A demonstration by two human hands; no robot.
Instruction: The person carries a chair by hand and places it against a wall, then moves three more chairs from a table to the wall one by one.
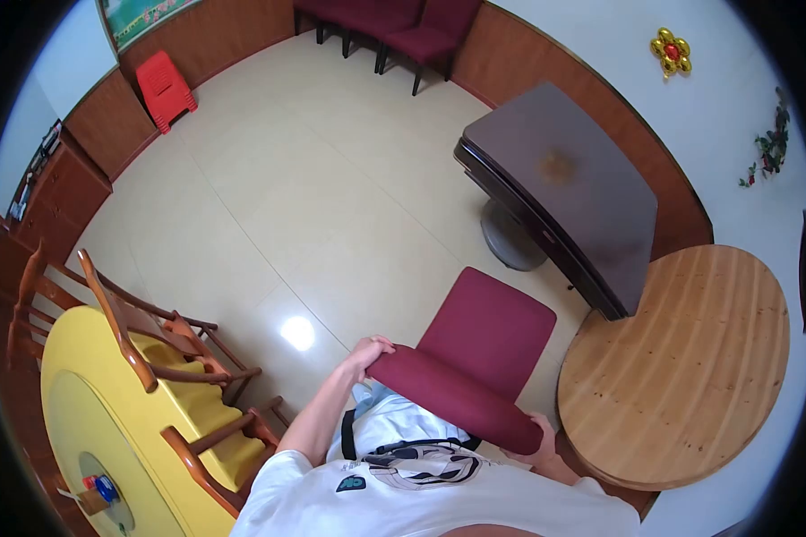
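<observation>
A maroon upholstered chair (488,333) stands right in front of me, its backrest toward my body and its seat facing away. My left hand (367,354) is wrapped round the left end of the backrest's top. At the opposite end, my right hand (541,438) grips the backrest's edge, with part of its fingers hidden behind the padding. The chair's legs are out of sight beneath the seat.
A dark square table (564,188) and a round wooden tabletop (681,376) are on the right. Wooden chairs (143,322) surround a yellow-covered round table (72,336) on the left. Maroon chairs (421,40) and a red plastic stool (164,89) line the far wall.
</observation>
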